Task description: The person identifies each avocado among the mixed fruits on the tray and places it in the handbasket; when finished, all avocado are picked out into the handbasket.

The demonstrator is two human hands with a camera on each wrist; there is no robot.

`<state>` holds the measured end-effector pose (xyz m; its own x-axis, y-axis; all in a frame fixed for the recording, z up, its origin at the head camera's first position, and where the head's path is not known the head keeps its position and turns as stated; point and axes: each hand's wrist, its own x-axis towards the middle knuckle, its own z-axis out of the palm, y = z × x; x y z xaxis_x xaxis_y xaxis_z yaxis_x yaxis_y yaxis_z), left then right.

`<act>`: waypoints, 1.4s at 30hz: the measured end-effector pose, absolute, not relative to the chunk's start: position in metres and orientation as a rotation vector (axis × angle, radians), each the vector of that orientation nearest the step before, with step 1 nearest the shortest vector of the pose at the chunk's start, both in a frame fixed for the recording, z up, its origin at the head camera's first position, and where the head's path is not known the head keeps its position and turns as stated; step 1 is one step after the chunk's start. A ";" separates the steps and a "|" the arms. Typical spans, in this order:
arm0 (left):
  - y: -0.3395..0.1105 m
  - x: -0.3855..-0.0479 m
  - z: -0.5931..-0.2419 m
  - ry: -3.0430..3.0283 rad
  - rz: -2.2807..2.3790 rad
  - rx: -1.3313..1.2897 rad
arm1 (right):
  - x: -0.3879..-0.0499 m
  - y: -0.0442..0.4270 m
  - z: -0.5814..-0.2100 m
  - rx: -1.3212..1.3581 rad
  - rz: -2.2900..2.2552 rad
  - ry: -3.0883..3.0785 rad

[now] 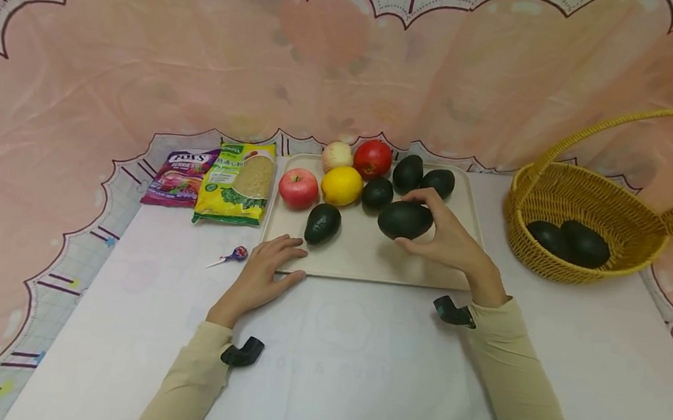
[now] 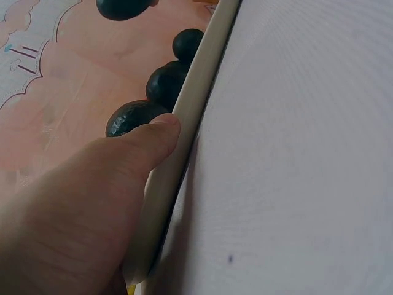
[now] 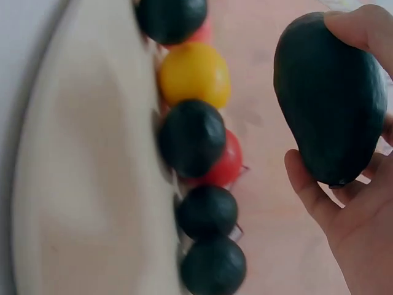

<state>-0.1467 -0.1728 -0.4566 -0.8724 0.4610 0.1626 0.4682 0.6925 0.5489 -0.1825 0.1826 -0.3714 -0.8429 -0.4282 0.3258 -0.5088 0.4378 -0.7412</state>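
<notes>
The right hand [image 1: 449,239] grips a dark green avocado [image 1: 405,220] above the right part of a cream tray [image 1: 362,258]; in the right wrist view, its fingers [image 3: 307,190] and thumb are round the avocado [image 3: 328,98]. With fingers spread, the left hand [image 1: 263,271] rests at the tray's front left corner, its thumb on the rim in the left wrist view. Just beyond its fingertips lies another avocado [image 1: 323,224]. Behind are a lemon [image 1: 341,186], a pink apple [image 1: 298,188], a pale fruit [image 1: 337,156], a red pomegranate [image 1: 373,159] and three more avocados [image 1: 377,194].
A yellow wicker basket [image 1: 581,272] with a tall handle stands at the right, with avocados [image 1: 585,244] inside. Left of the tray lie a purple candy bag [image 1: 180,178], a yellow-green packet [image 1: 236,182] and a lollipop [image 1: 240,253]. A patterned cloth hangs behind.
</notes>
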 end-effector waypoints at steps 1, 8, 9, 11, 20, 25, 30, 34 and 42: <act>-0.173 -0.147 -0.457 -2.877 -0.938 -0.793 | -0.179 0.184 -0.366 0.832 1.378 -2.578; -0.172 -0.147 -0.457 -2.869 -0.928 -0.800 | -0.181 0.210 -0.359 0.753 1.355 -2.503; -0.172 -0.147 -0.457 -2.870 -0.929 -0.800 | -0.183 0.216 -0.361 0.728 1.349 -2.503; -0.172 -0.147 -0.457 -2.867 -0.931 -0.804 | -0.182 0.224 -0.358 0.678 1.355 -2.502; -0.172 -0.147 -0.457 -2.864 -0.925 -0.808 | -0.174 0.255 -0.345 0.533 1.409 -2.420; -0.172 -0.148 -0.457 -2.872 -0.919 -0.800 | -0.161 0.260 -0.328 0.495 1.481 -2.352; -0.172 -0.148 -0.458 -2.872 -0.916 -0.797 | -0.156 0.268 -0.323 0.480 1.492 -2.265; -0.172 -0.148 -0.458 -2.871 -0.916 -0.797 | -0.156 0.277 -0.324 0.430 1.495 -2.246; -0.172 -0.148 -0.458 -2.865 -0.914 -0.803 | -0.164 0.306 -0.341 0.421 1.597 -2.066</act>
